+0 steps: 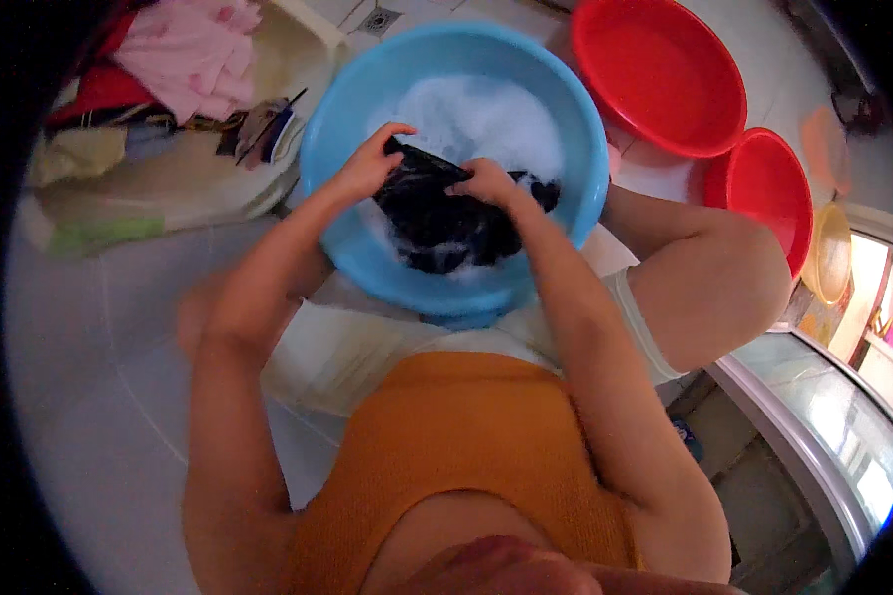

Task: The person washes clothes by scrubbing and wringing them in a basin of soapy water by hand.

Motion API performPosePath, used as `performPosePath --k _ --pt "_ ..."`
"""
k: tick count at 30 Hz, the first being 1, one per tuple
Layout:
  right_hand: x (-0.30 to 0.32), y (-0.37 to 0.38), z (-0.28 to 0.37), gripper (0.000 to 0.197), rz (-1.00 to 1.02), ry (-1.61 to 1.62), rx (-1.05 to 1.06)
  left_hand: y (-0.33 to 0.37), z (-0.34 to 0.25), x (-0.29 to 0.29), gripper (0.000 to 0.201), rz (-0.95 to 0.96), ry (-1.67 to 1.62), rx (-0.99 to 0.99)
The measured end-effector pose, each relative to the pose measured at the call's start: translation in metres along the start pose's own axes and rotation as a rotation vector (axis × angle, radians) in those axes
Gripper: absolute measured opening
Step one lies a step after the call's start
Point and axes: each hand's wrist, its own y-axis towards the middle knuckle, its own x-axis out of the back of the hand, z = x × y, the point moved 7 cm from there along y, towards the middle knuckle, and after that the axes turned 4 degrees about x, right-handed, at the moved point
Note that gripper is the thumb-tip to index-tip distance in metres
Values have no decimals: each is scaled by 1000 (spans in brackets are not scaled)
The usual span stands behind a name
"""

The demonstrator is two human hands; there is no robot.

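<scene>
A wet black garment [445,223] lies bunched in a large light-blue basin [319,149], and its exact kind cannot be told. White suds [486,114] cover the water beyond it. My left hand [372,164] grips the garment's upper left edge, with the index finger sticking out. At the upper right edge, my right hand [488,183] pinches the cloth between thumb and fingers. The edge between both hands is lifted and stretched, while the lower part sags into the soapy water. Some fingertips are hidden behind the fabric.
A cream tub [313,50] at the far left holds a pile of clothes, a pink one [189,55] on top. Two red basins [660,74] [759,188] and a yellow one [829,253] stand at the right. My legs flank the blue basin. A floor drain [378,21] lies behind it.
</scene>
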Motion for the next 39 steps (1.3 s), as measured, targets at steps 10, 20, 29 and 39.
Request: performPosePath --k 10,20,29,39 --pt "-1 26 -2 50 129 576 -149 29 86 5 14 105 328 244" --pt "33 50 -103 47 -964 685 -230 133 117 -14 26 -191 577 68" --pt "-53 57 -117 38 -593 730 -577 113 196 -84 36 -16 654 244" --pt "-50 85 -85 26 -407 1108 -106 125 61 -81 27 -70 414 290"
